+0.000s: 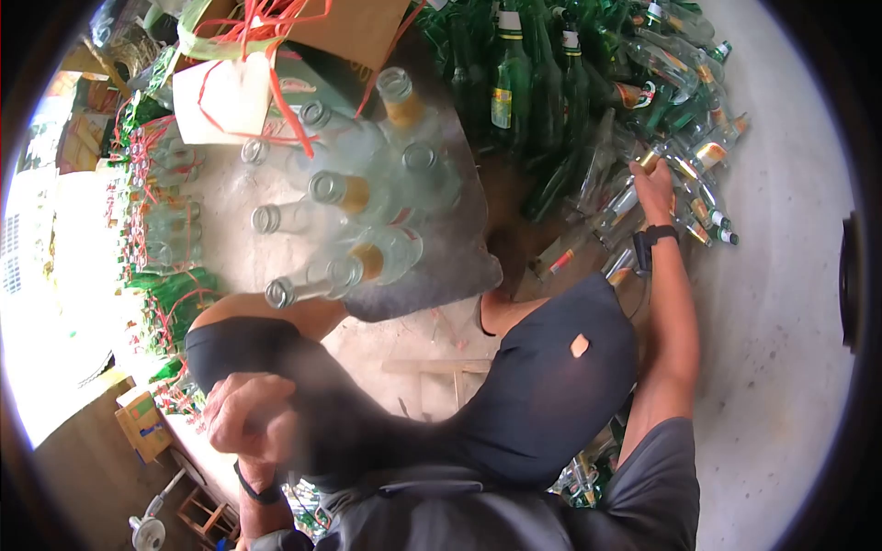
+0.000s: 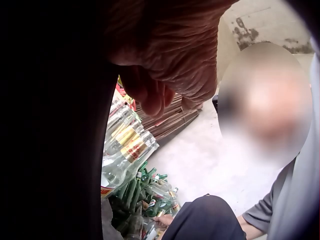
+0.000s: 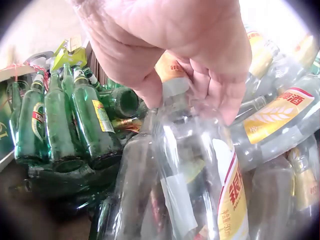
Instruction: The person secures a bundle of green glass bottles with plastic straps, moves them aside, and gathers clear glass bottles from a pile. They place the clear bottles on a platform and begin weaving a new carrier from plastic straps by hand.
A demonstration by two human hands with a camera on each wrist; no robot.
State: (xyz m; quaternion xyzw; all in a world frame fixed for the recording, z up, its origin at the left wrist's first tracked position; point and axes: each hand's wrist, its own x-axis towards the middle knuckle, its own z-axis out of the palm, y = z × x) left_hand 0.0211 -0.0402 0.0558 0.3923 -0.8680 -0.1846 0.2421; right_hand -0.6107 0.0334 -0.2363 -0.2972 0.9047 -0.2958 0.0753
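Note:
My right hand reaches into the pile of bottles on the right. In the right wrist view, its thumb and fingers grip the neck of a clear glass bottle with a yellow and red label. Other clear bottles lie against it, and several green bottles stand to its left. My left hand hovers by the left knee, its fingers loosely curled with nothing in them. In front of the knees is a group of upright clear bottles, some with gold neck bands, on a dark surface.
Cardboard and red plastic ties are at the front. Tied bundles of bottles line the left side. A small wooden frame lies between the legs. A pale wall borders the right, and a fan stands behind at left.

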